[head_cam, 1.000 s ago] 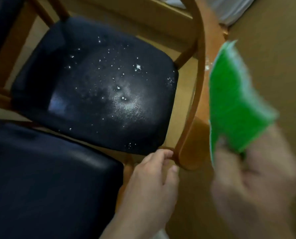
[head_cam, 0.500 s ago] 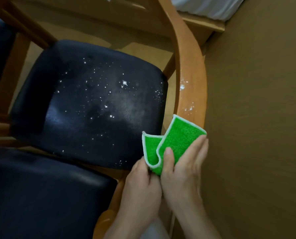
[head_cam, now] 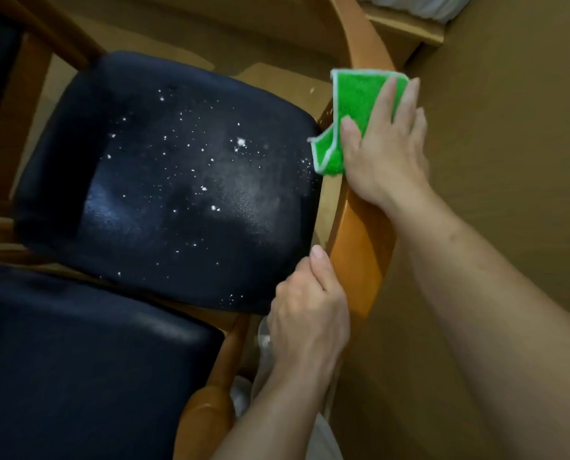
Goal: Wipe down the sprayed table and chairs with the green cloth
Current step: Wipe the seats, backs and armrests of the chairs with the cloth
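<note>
Dim, soft-focus, wide-angle edge distortion

Dim room, tan floor (head_cam: 509, 161), second dark padded seat (head_cam: 77, 376) at lower left, white fabric (head_cam: 416, 5) at top right

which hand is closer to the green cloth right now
The right hand. It lies flat on the green cloth, pressing it onto the wooden chair rail. The left hand grips the same rail lower down, apart from the cloth.
</note>
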Motion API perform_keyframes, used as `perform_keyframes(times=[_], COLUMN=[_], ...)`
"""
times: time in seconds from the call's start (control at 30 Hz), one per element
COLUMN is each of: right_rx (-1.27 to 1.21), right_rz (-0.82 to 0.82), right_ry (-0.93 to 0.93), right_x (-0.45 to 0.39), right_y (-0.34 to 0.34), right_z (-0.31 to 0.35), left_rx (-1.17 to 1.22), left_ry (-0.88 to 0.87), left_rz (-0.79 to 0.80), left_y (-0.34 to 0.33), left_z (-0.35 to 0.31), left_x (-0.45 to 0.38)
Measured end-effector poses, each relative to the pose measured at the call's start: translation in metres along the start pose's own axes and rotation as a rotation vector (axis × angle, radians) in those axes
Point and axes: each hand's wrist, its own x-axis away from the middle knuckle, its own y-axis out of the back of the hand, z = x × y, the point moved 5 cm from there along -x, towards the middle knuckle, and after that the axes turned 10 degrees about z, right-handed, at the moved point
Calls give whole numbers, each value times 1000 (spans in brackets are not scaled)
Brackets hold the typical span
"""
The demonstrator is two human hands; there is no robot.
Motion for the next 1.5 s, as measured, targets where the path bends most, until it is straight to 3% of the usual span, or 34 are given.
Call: perform_keyframes(times=[0.17,0.3,0.53,0.77,0.9,1.1,1.33,1.5], right_rx=[-27,-91,104,185,155,141,-16,4], right_rz=[95,126,39,58,43,151,356,349], right_ry=[58,-33,-51,157,254,237,94,13], right_x=[84,100,-7,-126,-144,-96,46,61], right_y=[-30,-40,-1,39,44,37,-6,-15], right_z=[-14,-15,5,63,72,39,-15,-13], left_rx=[90,95,43,86,-16,-63,-62,-61], left_ry=[104,103,36,88,117,174,226,196], left_rz=[-22,-30,-80,-71,-96,-74,-69,-83], left_y=[3,2,-1,0,1,4,8,8], left_z=[1,2,-1,-1,0,-4,-3,-4], left_x=[-2,-4,0,-5,-2,-1,1,1])
